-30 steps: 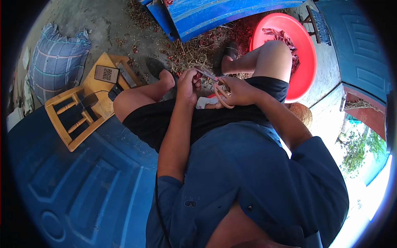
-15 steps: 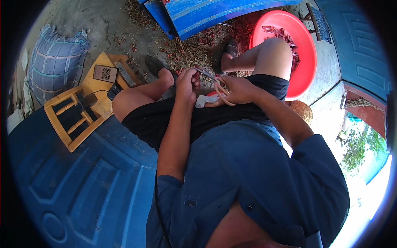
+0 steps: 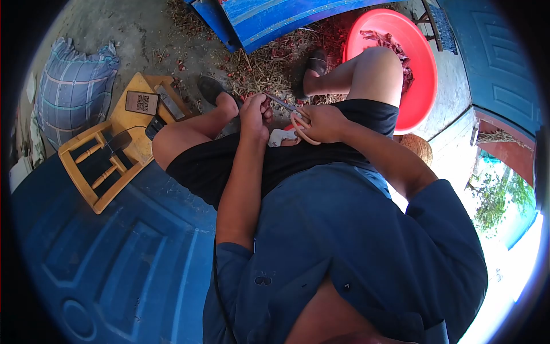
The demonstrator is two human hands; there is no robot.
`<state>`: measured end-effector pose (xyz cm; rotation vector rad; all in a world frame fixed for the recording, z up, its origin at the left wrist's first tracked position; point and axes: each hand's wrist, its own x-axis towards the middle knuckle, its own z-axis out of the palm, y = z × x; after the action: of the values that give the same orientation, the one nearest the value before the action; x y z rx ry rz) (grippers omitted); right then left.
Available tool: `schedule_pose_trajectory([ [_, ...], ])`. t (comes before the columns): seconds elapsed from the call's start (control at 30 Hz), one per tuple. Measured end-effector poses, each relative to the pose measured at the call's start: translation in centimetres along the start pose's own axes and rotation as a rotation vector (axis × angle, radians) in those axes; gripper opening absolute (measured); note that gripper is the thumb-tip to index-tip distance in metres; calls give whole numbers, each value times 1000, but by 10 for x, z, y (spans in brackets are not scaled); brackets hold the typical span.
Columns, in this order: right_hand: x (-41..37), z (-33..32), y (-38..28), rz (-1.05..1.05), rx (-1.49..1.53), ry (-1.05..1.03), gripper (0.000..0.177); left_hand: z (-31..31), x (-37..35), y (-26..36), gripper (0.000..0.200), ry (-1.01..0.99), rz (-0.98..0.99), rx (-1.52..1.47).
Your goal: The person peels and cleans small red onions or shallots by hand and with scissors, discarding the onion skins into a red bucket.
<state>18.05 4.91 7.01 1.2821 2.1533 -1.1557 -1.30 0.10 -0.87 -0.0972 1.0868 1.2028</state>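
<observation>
Item: right hand [image 3: 325, 123], fingers wrapped round the looped handles of a pair of scissors [image 3: 287, 106], blades pointing toward the other hand. Item: left hand [image 3: 254, 118], fingers curled nearly closed at the blade tips; from my remote seat I cannot tell what, if anything, they pinch. Item: one white crumpled piece [image 3: 282, 137], between the thighs, under and between the hands.

Containers. One round red basin [image 3: 425, 97], just beyond the right knee; contents, dark-red curled pieces [image 3: 405, 62] heaped along the side that I see past the knee. One blue metal body [image 3: 303, 18], at the upper edge; its inside is out of my sight. One plaid sack [image 3: 77, 94], plump, on the floor at far left.

Surroundings. Dry stalks and red scraps [image 3: 269, 66], strewn on the floor around the shoes. One yellow wooden chair [image 3: 123, 117], beside the left knee, bearing a QR-code card or phone [image 3: 142, 103].
</observation>
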Motion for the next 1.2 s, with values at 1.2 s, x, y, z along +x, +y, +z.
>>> schedule_pose_trajectory([
  [1.2, 36, 7, 2, -62, 24, 58, 44, -9, 10, -5, 12, 75, -32, -92],
])
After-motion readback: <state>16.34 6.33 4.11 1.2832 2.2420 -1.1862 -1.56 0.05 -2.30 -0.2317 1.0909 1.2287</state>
